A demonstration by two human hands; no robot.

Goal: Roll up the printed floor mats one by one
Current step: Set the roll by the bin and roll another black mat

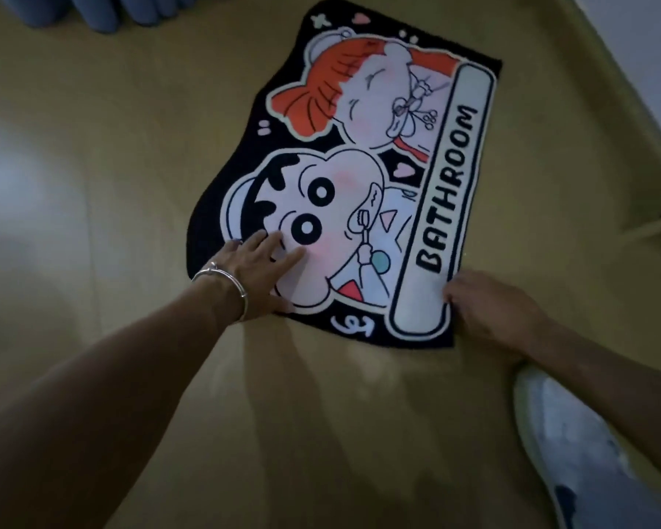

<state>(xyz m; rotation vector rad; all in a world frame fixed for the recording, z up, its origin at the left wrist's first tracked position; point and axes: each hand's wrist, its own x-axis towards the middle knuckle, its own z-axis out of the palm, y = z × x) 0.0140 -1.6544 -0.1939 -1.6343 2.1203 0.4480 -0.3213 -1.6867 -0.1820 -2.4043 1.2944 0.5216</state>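
Left hand (260, 269): we are pressing spread fingers on the mat (359, 177).
Right hand (489, 307): touching mat's corner, grip unclear.
Shoe (550, 433): sitting just behind right hand.

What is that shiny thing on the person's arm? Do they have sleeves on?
No sleeves show: both forearms are bare all the way to the picture's edge. By the left hand, a thin silver metal bangle with a small knot-like bump circles the wrist. The right hand has no bracelet or watch at its wrist.
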